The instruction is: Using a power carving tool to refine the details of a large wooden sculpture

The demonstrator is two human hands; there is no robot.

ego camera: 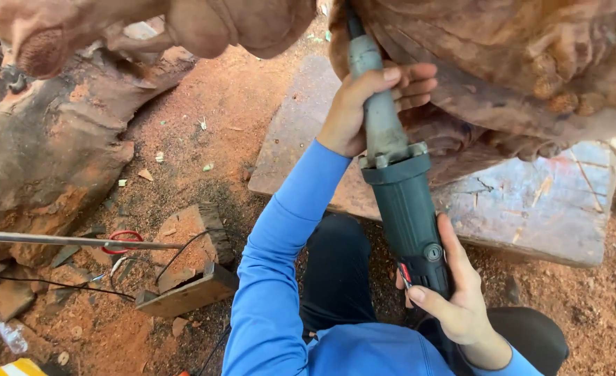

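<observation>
1. The ground point(203, 132) was red earth strewn with wood chips.
2. The right hand point(454, 292) wrapped its fingers around the green grinder point(405, 209) at its rear.
3. The left hand point(370, 104) clasped the grinder's grey neck, fingers curled.
4. Its tip met the carved wood point(503, 63) resting on a slab point(531, 209).

I see die grinder point(398, 188): matt dark-green plastic body, dull grey metal neck. Carved wood sculpture point(531, 63): reddish, rough, dusty. Wooden slab point(544, 209): worn, scratched, matt. Sleeve point(280, 264): smooth blue cloth. Ground point(203, 118): coarse red sawdust. Thin rod point(57, 240): bare metal.
</observation>
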